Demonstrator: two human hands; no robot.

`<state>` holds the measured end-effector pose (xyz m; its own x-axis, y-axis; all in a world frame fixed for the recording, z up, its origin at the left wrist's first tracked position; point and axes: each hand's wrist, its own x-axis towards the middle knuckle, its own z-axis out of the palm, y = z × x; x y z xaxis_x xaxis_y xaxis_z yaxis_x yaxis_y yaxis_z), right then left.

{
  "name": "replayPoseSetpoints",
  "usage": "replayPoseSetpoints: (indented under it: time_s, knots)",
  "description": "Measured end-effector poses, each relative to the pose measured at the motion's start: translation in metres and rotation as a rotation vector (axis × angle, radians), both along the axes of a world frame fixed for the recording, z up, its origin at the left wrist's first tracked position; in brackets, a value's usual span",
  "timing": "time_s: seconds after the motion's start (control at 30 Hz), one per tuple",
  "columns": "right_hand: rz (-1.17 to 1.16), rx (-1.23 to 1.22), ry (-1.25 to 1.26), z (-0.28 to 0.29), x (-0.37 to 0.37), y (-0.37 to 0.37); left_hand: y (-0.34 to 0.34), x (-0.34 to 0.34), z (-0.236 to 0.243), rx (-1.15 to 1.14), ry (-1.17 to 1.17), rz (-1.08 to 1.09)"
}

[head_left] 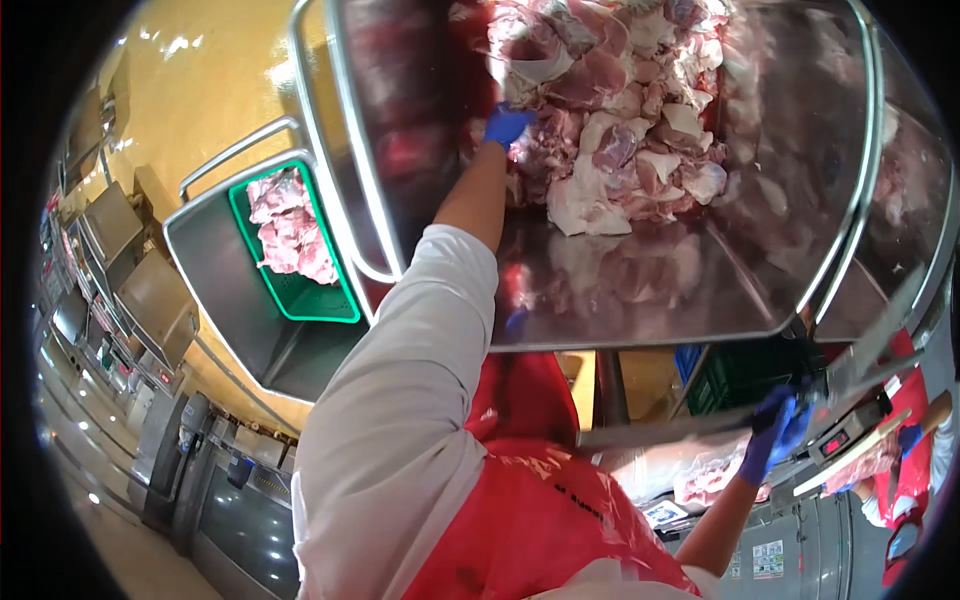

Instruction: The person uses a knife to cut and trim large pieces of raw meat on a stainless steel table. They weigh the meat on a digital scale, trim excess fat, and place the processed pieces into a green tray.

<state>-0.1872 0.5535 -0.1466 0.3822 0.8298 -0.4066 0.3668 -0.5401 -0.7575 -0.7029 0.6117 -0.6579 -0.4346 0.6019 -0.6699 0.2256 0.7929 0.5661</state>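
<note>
My left hand [508, 125], in a blue glove, reaches over a large steel trough [600, 300]. Its fingers are closed at the left edge of a pile of raw meat [615, 160], on a piece of meat [545, 140]. Pale skin or fat and red flesh show across the pile. Low on the right, beyond the trough's near edge, is my right hand [778, 435], also gloved in blue. Blur smears its fingers against a grey metal streak and a dark shape, so whether it holds anything is unclear.
Left of the trough, a steel bin [230, 290] holds a green crate [340, 300] with raw meat in it. A dark green crate [745, 375] sits below the trough's right side. Another person in a red apron [905, 470] works at far right, near more meat [865, 465].
</note>
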Motion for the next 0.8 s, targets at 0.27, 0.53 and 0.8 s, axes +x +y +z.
replayPoseSetpoints:
  time_s: [0.27,0.53,0.8]
  knots:
    - [-0.326,0.174,-0.281,0.000,-0.033,0.001,0.078,-0.027,-0.092,0.058,0.047,0.230]
    - [-0.401,0.144,-0.221,-0.002,-0.056,0.008,0.026,0.080,-0.026,0.218,0.127,0.035]
    - [-0.254,0.036,-0.339,-0.001,-0.060,0.015,0.049,0.199,0.023,0.152,0.228,-0.385]
